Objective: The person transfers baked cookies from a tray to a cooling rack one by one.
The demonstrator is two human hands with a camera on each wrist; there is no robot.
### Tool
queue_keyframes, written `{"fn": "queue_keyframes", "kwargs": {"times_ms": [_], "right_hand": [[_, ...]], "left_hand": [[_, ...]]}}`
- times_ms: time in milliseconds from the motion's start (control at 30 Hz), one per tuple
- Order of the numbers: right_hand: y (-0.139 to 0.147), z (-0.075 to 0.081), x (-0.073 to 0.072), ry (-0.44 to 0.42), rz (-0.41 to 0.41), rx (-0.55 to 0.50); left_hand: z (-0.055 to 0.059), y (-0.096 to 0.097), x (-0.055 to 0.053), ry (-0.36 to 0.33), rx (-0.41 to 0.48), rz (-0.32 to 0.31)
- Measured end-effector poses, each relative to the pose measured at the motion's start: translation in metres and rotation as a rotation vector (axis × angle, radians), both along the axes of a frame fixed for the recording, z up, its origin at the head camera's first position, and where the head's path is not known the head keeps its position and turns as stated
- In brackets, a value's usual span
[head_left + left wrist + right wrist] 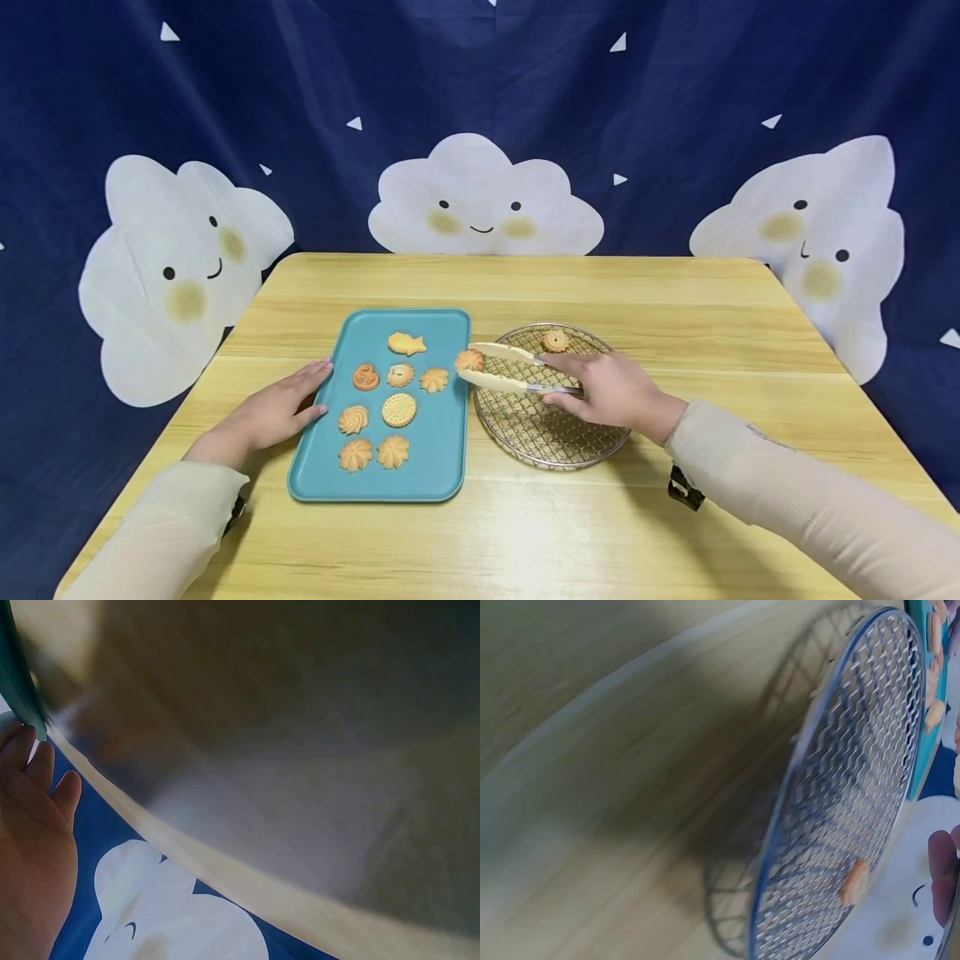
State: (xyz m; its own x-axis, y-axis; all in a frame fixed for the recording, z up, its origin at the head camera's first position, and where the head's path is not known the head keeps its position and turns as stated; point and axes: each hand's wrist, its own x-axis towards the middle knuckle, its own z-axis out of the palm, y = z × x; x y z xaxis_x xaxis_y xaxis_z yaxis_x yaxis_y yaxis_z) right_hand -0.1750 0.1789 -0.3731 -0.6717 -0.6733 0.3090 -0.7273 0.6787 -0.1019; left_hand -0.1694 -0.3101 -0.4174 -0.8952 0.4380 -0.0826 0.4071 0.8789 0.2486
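My right hand (611, 392) grips a pair of tongs (498, 382) with cream tips and metal arms. Between the tips sits a ridged round cookie (469, 360), held above the right edge of the blue tray (442, 487). At the tray's left edge rests my left hand (273, 408), its fingers touching the rim. Several cookies lie on the tray, among them a fish-shaped one (407, 343), a pretzel-shaped one (366, 377) and a round dotted one (399, 410). Below the right hand is a round wire rack (562, 433), with one small cookie (556, 341) near its far edge.
A light wooden table (525, 542) bears the tray and the rack side by side. In the right wrist view the rack (840, 772) stands raised a little, casting a shadow. Behind the table hangs a dark blue curtain (480, 83) with white smiling clouds.
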Motion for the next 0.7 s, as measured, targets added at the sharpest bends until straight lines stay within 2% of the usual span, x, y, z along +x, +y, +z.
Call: {"fn": "queue_keyframes", "kwargs": {"times_ms": [233, 700], "right_hand": [[0.018, -0.006, 0.000, -0.012, -0.085, -0.006], [0.053, -0.017, 0.000, 0.017, -0.190, -0.036]], "left_hand": [[0.000, -0.001, 0.000, -0.001, 0.006, -0.002], [0.001, 0.000, 0.001, -0.007, 0.002, 0.003]]}}
